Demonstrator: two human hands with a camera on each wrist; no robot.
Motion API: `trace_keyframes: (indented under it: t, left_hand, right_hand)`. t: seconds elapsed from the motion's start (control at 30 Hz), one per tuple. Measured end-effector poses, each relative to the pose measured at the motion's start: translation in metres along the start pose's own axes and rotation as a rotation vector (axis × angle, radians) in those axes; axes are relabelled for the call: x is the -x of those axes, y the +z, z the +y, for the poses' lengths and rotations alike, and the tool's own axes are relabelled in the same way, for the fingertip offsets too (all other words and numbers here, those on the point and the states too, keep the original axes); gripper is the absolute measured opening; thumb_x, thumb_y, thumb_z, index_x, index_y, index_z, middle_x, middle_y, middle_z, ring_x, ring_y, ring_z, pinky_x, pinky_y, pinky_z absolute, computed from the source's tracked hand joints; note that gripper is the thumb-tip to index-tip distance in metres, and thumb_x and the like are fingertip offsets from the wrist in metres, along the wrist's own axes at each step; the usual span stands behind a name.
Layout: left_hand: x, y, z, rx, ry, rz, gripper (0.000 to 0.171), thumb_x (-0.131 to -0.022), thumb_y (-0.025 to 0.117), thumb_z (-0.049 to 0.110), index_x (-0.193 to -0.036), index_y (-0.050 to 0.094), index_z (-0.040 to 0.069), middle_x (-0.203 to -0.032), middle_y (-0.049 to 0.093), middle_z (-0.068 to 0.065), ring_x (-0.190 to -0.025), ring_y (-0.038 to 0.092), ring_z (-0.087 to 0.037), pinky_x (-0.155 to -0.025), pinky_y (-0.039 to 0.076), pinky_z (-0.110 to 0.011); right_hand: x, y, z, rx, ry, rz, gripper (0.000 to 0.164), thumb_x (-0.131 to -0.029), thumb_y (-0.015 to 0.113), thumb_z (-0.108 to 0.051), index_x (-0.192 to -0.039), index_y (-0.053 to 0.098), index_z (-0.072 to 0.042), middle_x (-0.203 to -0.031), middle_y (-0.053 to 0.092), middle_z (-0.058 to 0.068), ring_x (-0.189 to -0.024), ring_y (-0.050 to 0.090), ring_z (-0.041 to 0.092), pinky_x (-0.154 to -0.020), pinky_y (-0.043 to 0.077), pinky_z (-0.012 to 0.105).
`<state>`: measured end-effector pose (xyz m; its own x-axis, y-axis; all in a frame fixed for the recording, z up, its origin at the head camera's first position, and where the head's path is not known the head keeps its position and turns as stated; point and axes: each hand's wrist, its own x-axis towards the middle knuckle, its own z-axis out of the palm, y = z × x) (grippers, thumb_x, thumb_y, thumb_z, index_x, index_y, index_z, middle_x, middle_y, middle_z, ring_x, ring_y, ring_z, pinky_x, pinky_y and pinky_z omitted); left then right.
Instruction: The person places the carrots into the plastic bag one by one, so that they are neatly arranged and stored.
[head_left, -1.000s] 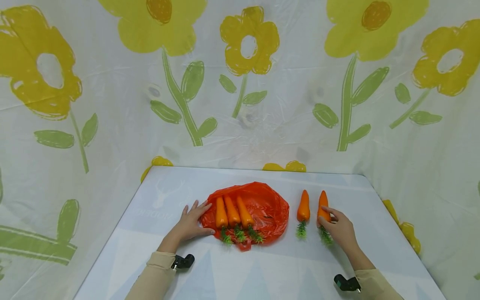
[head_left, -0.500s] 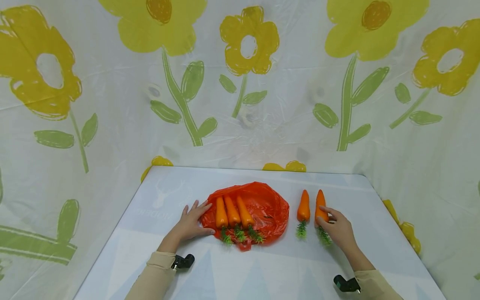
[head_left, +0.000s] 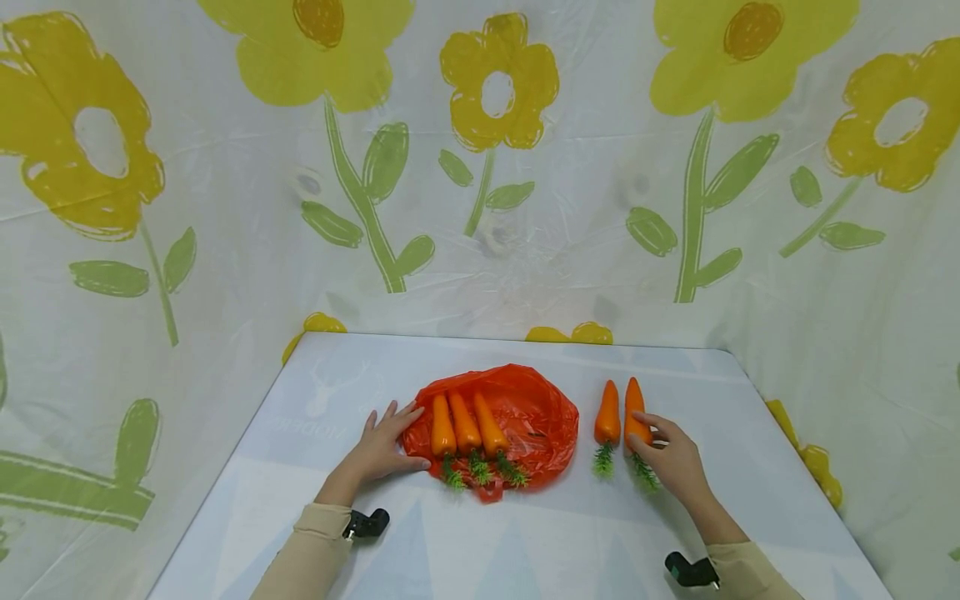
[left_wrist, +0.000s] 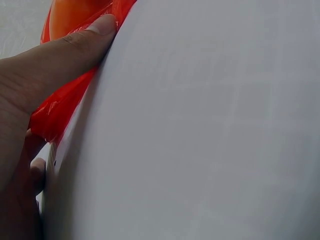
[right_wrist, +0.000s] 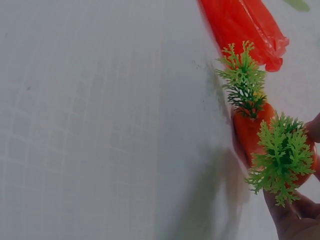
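Observation:
My left hand (head_left: 381, 445) rests with spread, straight fingers on the left edge of a red plastic bag (head_left: 536, 433). In the left wrist view the thumb (left_wrist: 75, 47) lies along the bag's side. On the bag lie three orange carrots (head_left: 465, 423) side by side, their green tops toward me. My right hand (head_left: 671, 458) pinches a carrot (head_left: 634, 408) between thumb and fingers, its tip pointing away. Just left of it another carrot (head_left: 607, 414) lies on the table. Green leaves (right_wrist: 282, 155) of the pinched carrot show beside the fingers in the right wrist view.
The white table (head_left: 480, 550) has a pale blue pattern. A curtain (head_left: 577, 183) printed with yellow flowers surrounds it at the back and sides. Black wrist devices (head_left: 367, 523) sit at both beige sleeves (head_left: 307, 554).
My right hand has shifted left with the pinched carrot, bringing it closer to the carrot beside it. The left hand, the bag and its three carrots have stayed in place.

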<state>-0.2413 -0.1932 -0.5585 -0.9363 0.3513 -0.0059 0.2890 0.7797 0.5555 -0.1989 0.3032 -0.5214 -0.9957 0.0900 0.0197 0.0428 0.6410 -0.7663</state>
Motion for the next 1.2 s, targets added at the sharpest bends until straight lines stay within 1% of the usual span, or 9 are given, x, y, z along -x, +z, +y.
trace_keyframes:
  t: [0.17,0.33,0.4,0.57,0.67,0.8,0.97,1.07,1.2]
  left_hand:
    - [0.000,0.000,0.001,-0.006,0.000,0.001,0.098,-0.076,0.086,0.050,-0.156,0.042,0.012,-0.164,0.034,-0.011,-0.154,0.013,-0.044,-0.119,-0.003,-0.067]
    - [0.000,-0.001,0.001,-0.004,0.002,0.002,0.098,-0.077,0.086,0.050,-0.156,0.043,0.012,-0.164,0.034,-0.010,-0.154,0.012,-0.043,-0.119,-0.002,-0.067]
    - [0.000,-0.001,0.001,0.000,0.003,0.001,0.098,-0.076,0.086,0.050,-0.156,0.043,0.012,-0.164,0.034,-0.010,-0.154,0.012,-0.043,-0.119,-0.003,-0.067]
    - [0.000,0.000,0.000,0.000,0.007,0.001,0.098,-0.076,0.086,0.051,-0.156,0.043,0.012,-0.164,0.034,-0.010,-0.154,0.013,-0.044,-0.119,-0.002,-0.068]
    - [0.000,0.000,0.000,-0.003,0.004,0.001,0.099,-0.076,0.086,0.051,-0.156,0.042,0.012,-0.164,0.034,-0.010,-0.154,0.013,-0.044,-0.119,-0.003,-0.067]
    - [0.000,0.000,0.000,-0.004,-0.003,0.000,0.099,-0.076,0.085,0.052,-0.156,0.042,0.013,-0.164,0.033,-0.010,-0.154,0.012,-0.043,-0.119,-0.003,-0.067]
    - [0.000,0.000,0.001,0.005,-0.005,0.001,0.099,-0.076,0.085,0.052,-0.156,0.042,0.013,-0.164,0.033,-0.010,-0.154,0.011,-0.042,-0.119,-0.003,-0.067]
    - [0.001,0.000,0.001,0.009,-0.003,0.003,0.099,-0.076,0.086,0.052,-0.156,0.042,0.012,-0.164,0.034,-0.010,-0.154,0.011,-0.042,-0.119,-0.004,-0.067]
    - [0.001,-0.001,0.001,0.011,-0.003,0.004,0.099,-0.076,0.086,0.052,-0.156,0.042,0.012,-0.164,0.034,-0.010,-0.154,0.011,-0.043,-0.119,-0.004,-0.067]
  right_hand:
    - [0.000,0.002,-0.001,-0.001,-0.034,0.012,0.051,-0.100,0.068,-0.032,-0.143,0.058,-0.008,-0.150,0.048,0.021,-0.121,0.056,0.038,-0.098,0.054,0.050]
    - [0.001,0.002,-0.003,-0.005,-0.051,0.008,0.050,-0.099,0.068,-0.033,-0.143,0.059,-0.009,-0.149,0.050,0.020,-0.118,0.057,0.035,-0.093,0.056,0.041]
    - [0.002,0.003,-0.005,-0.010,-0.050,0.002,0.051,-0.099,0.068,-0.033,-0.143,0.059,-0.009,-0.149,0.050,0.020,-0.118,0.057,0.035,-0.093,0.056,0.040]
    - [0.002,0.004,-0.008,-0.008,-0.052,-0.008,0.052,-0.099,0.068,-0.034,-0.143,0.058,-0.009,-0.149,0.050,0.019,-0.118,0.057,0.035,-0.098,0.055,0.047]
    - [0.002,0.005,-0.010,-0.006,-0.056,-0.011,0.051,-0.099,0.068,-0.033,-0.143,0.058,-0.008,-0.148,0.050,0.020,-0.117,0.057,0.034,-0.098,0.054,0.047]
    - [0.002,0.007,-0.011,-0.009,-0.065,-0.015,0.051,-0.098,0.069,-0.033,-0.142,0.059,-0.009,-0.147,0.051,0.019,-0.116,0.057,0.033,-0.095,0.055,0.035]
    - [0.004,0.010,-0.015,-0.020,-0.098,-0.022,0.048,-0.098,0.070,-0.032,-0.140,0.061,-0.009,-0.147,0.052,0.017,-0.115,0.057,0.032,-0.087,0.050,0.016]
    - [0.004,0.012,-0.017,-0.034,-0.115,-0.026,0.047,-0.098,0.070,-0.029,-0.140,0.062,-0.009,-0.147,0.052,0.017,-0.115,0.058,0.033,-0.085,0.048,0.012]
    - [0.006,0.013,-0.020,-0.044,-0.128,-0.031,0.046,-0.098,0.070,-0.028,-0.139,0.062,-0.009,-0.146,0.053,0.019,-0.115,0.057,0.034,-0.085,0.049,0.014]
